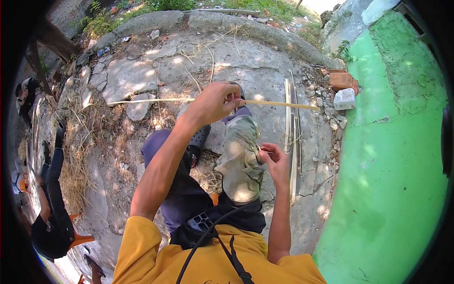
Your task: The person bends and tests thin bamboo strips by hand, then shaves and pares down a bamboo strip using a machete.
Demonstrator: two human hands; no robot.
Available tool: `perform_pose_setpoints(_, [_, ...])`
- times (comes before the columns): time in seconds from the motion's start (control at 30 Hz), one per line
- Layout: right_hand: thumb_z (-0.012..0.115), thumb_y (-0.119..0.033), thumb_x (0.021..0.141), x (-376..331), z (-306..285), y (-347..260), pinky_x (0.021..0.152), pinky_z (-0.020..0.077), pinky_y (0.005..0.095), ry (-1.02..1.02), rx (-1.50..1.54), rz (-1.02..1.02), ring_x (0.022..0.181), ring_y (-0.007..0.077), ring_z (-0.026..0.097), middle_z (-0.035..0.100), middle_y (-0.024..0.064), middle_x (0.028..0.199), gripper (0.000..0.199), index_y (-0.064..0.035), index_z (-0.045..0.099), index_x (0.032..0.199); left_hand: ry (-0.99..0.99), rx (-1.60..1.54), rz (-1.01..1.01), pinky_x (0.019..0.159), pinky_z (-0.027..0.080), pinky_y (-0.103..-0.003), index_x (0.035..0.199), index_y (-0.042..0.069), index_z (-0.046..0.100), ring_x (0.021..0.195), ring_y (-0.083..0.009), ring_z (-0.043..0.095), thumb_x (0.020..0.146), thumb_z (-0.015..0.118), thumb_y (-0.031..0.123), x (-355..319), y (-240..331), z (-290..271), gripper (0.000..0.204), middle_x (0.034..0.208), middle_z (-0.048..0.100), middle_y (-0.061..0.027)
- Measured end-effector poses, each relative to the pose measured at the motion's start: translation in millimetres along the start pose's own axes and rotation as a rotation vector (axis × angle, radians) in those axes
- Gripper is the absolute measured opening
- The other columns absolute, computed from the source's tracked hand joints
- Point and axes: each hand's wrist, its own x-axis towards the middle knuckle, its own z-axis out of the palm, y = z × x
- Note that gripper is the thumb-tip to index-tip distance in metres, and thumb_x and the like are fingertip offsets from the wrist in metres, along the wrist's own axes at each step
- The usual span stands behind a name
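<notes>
My left hand [218, 103] is closed in a pinch around a long, thin, pale bamboo strip [272, 102]. The strip lies nearly level across the view, sticking out on both sides of the hand. Lower and to the right, my right hand [276, 164] has its fingers curled together beside my right knee. Fine pale strands show by its fingertips, but what it grips is too small to make out. A grey-green cloth [240, 158] covers my right leg under the strip.
Several long strips [288, 137] lie on the cracked concrete to my right, near a green wall [388, 189]. A whitish block [344, 99] and orange bricks [343, 80] stand by that wall. Dry fibres litter the ground ahead and left. Another person [53, 208] sits at the left on an orange stool [81, 239].
</notes>
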Motion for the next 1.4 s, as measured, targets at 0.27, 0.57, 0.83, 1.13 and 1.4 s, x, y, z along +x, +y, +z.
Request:
perform_pose_setpoints(0.27, [0.074,-0.001,0.097,9.2,-32.7,22.6,0.091,0.0579,0.0299,0.358,-0.147,-0.109,0.099,0.0146,0.073,0.078,0.0097,0.111,0.020,-0.0015,0.075,0.117,-0.077,0.022,0.011,0.068,0.052,-0.038,0.093,-0.001,0.070,0.073,-0.0218,0.062,0.095,0.078,0.018,-1.6,1.2,5.9,0.021,0.079,0.063,-0.0118])
perform_pose_setpoints(0.57, [0.078,-0.015,0.098,-29.8,-42.9,-81.3,0.102,0.0552,0.0345,0.459,0.071,-0.448,0.115,0.0194,0.070,0.072,0.0138,0.129,0.049,0.0010,0.063,0.141,-0.140,0.018,0.103,0.067,0.052,-0.036,0.095,0.001,0.071,0.072,-0.0216,0.064,0.093,0.081,0.015,-2.6,16.1,7.7,0.017,0.087,0.065,-0.0084])
perform_pose_setpoints(0.83, [0.086,-0.009,0.091,-32.9,-37.1,-93.2,0.072,0.0535,0.0265,0.672,-0.241,-0.549,0.079,0.0115,0.073,0.080,0.0053,0.089,0.015,-0.0023,0.081,0.103,-0.020,-0.034,0.156,0.066,0.051,-0.035,0.094,0.003,0.071,0.074,-0.0198,0.062,0.089,0.085,0.012,1.6,29.5,12.2,0.018,0.088,0.064,-0.0060])
perform_pose_setpoints(1.13, [0.085,0.000,0.089,-47.0,-33.3,-95.7,0.074,0.0576,0.0272,0.703,-0.474,-0.702,0.076,0.0121,0.071,0.078,0.0077,0.090,0.013,0.0007,0.077,0.099,0.089,-0.039,0.178,0.063,0.049,-0.033,0.091,0.004,0.070,0.072,-0.0164,0.060,0.082,0.093,0.014,1.0,36.3,9.3,0.027,0.087,0.064,-0.0037])
perform_pose_setpoints(1.4, [0.091,-0.006,0.081,-46.2,-25.8,-83.6,0.067,0.0551,0.0285,0.822,-0.471,-0.744,0.068,0.0149,0.070,0.078,0.0070,0.081,0.018,-0.0023,0.076,0.090,0.156,0.039,0.185,0.055,0.044,-0.031,0.083,0.004,0.069,0.063,-0.0122,0.055,0.080,0.094,0.015,-1.7,43.1,11.4,0.027,0.080,0.061,-0.0009])
